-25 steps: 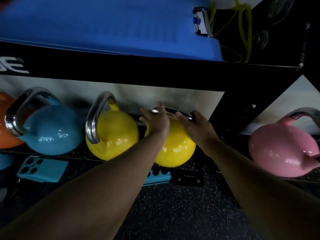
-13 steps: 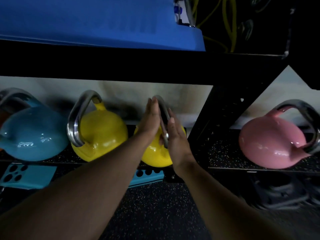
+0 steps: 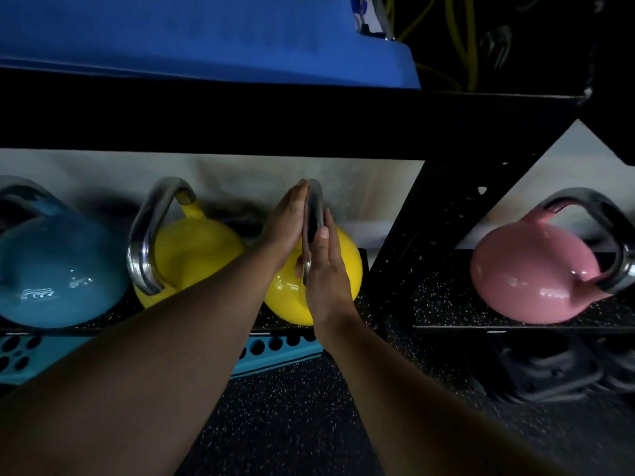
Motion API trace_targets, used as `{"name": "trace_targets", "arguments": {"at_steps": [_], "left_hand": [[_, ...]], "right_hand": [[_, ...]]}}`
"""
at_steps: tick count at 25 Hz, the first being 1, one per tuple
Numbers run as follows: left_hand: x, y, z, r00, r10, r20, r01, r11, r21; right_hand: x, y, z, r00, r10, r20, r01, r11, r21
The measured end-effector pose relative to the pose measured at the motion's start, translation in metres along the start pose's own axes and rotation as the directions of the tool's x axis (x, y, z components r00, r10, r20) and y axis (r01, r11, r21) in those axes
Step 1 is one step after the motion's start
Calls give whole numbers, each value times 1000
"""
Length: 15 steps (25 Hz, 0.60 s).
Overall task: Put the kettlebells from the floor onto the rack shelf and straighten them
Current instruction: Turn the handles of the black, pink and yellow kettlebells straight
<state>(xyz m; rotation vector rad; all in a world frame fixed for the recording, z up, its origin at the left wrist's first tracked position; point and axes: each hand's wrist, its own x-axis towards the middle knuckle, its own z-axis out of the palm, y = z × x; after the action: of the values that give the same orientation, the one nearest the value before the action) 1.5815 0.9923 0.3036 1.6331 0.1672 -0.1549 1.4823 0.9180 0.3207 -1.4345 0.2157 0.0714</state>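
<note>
A yellow kettlebell point(image 3: 345, 269) stands on the speckled rack shelf point(image 3: 443, 297), beside the rack's diagonal upright. Its chrome handle point(image 3: 316, 207) stands edge-on to me. My left hand point(image 3: 287, 225) lies flat against the handle's left side and my right hand point(image 3: 326, 273) lies flat against its right side, so the handle is pressed between the two palms. A second yellow kettlebell point(image 3: 196, 249) and a blue kettlebell point(image 3: 58, 269) stand to the left on the same shelf. Past the upright, a pink kettlebell point(image 3: 529, 273) sits on the right shelf section.
A black beam point(image 3: 275, 121) carrying a blue mat point(image 3: 192, 32) hangs low over the kettlebells. The black upright point(image 3: 446, 214) splits the shelf. Teal perforated pieces point(image 3: 275, 348) and dark weights point(image 3: 543, 369) lie under the shelf. Speckled rubber floor point(image 3: 292, 424) is in front.
The right yellow kettlebell's handle has turned from crosswise to edge-on. Both hands went from resting on top of the handle to lying flat on its two sides.
</note>
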Motion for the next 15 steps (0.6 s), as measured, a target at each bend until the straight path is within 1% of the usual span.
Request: {"name": "trace_targets", "arguments": {"at_steps": [3, 5, 8, 10, 13, 15], "left_hand": [[-1, 0, 1, 998, 66, 6, -66, 997, 34], [-1, 0, 1, 997, 77, 24, -78, 994, 73], [-2, 1, -2, 997, 72, 24, -74, 992, 100], [-2, -1, -2, 997, 75, 20, -77, 991, 108], [-2, -1, 0, 998, 61, -4, -60, 989, 137], [-2, -1, 1, 999, 54, -11, -51, 990, 135]], "right_hand": [[2, 1, -3, 999, -8, 44, 9, 1000, -1], [3, 3, -6, 999, -19, 50, 21, 999, -45], [5, 8, -8, 999, -25, 42, 29, 995, -91], [5, 5, -8, 998, -1, 56, 7, 994, -110], [4, 1, -11, 997, 29, 75, -22, 995, -97], [5, 3, -12, 996, 23, 87, -15, 996, -88]]}}
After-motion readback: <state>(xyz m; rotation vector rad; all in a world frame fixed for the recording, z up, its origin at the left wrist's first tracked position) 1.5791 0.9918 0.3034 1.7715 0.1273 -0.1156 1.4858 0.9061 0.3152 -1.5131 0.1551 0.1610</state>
